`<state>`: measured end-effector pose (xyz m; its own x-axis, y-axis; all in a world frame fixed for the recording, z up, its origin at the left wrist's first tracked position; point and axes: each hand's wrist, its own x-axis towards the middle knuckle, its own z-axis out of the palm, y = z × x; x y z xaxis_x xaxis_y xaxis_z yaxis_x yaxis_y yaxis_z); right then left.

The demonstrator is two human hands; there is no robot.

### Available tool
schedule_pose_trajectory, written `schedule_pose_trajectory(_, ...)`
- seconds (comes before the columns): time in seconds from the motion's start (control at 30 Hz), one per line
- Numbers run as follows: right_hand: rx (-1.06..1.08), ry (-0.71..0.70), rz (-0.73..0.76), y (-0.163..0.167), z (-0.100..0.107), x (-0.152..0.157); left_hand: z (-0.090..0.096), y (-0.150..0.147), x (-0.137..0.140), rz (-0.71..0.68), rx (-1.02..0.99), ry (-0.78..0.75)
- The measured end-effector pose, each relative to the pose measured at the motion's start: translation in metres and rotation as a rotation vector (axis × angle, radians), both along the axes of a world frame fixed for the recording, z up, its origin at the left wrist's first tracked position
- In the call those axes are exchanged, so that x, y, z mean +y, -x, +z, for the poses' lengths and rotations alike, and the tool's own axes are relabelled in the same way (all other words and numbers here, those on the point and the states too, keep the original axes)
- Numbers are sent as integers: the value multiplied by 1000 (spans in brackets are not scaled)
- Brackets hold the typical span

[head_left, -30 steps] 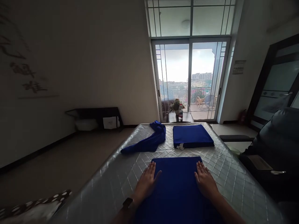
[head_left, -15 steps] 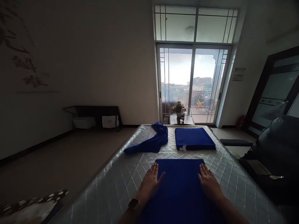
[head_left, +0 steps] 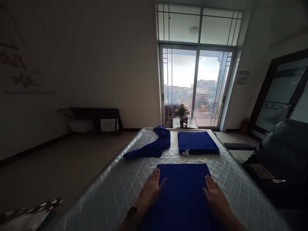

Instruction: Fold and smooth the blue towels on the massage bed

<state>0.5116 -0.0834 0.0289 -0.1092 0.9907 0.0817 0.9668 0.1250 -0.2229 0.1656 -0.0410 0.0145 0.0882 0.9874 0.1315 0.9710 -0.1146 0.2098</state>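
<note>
A folded blue cloth (head_left: 183, 195) lies flat in front of me on a table with a quilted silver cover (head_left: 115, 189). Along its left edge rests my left hand (head_left: 151, 186), fingers stretched out and thumb over the fabric; a watch is on that wrist. My right hand (head_left: 214, 192) lies flat against the right edge, its thumb on the cloth. Neither hand grips anything. Beyond them, a neatly folded blue stack (head_left: 198, 142) with a white tag sits at the right. Left of that stack is a crumpled blue cloth (head_left: 156, 144).
A small dark table (head_left: 176, 123) with a potted plant (head_left: 181, 110) and a bottle (head_left: 185, 118) stands before the sliding glass door. On the right is a black chair (head_left: 284, 150). A low dark shelf (head_left: 96, 112) is by the left wall. Polka-dot fabric (head_left: 43, 205) shows at lower left.
The view has turned slightly right, so everything sits a little further left. My right hand has slid slightly nearer along the cloth's edge; the left hand stays at its edge.
</note>
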Motion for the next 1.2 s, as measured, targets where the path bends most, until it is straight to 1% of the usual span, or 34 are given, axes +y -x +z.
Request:
schedule_pose_trajectory(0.07, 2, 3, 11, 0, 2, 0, 4, 1, 0, -2, 11, 7)
schedule_pose_trajectory(0.17, 18, 12, 13, 0, 3, 0, 16, -2, 0, 53, 27, 42)
schedule_pose_trajectory(0.23, 30, 22, 10, 1, 5, -1, 28, -13, -2, 67, 36, 61)
schedule_pose_trajectory(0.27, 33, 30, 8, 1, 6, -1, 34, -23, -5, 45, 35, 65)
schedule_pose_trajectory(0.33, 32, 46, -8, 2, 8, -1, 45, -53, -12, -67, 17, 72)
schedule_pose_trajectory(0.4, 17, 59, -22, 2, 10, -2, 51, -94, -21, -225, -16, 76)
schedule_pose_trajectory(0.47, -17, 70, -21, 2, 10, -1, 51, -138, -27, -386, -58, 55)
schedule_pose_trajectory(0.53, -58, 63, -2, 1, 8, -1, 46, -175, -29, -497, -106, 23)
schedule_pose_trajectory(0.6, -85, 44, 8, 0, 6, 0, 38, -199, -27, -530, -142, 12)
schedule_pose_trajectory(0.67, -93, 32, 14, -1, 4, 1, 31, -206, -22, -512, -156, 13)
schedule_pose_trajectory(0.73, -83, 37, 10, 0, 5, 1, 26, -197, -17, -478, -150, 15)
schedule_pose_trajectory(0.8, -68, 51, -9, 1, 7, 1, 24, -175, -12, -432, -121, 19)
schedule_pose_trajectory(0.97, -20, 63, -15, 2, 9, 0, 25, -93, -4, -222, -22, 51)
schedule_pose_trajectory(1.07, 5, 56, -6, 1, 7, 0, 20, -48, 0, -98, 6, 38)
schedule_pose_trajectory(1.13, -3, 56, -9, 1, 6, 1, 15, -29, 0, -43, 15, 18)
schedule_pose_trajectory(1.2, -23, 56, -9, 1, 4, 1, 12, -21, -1, -18, 13, 7)
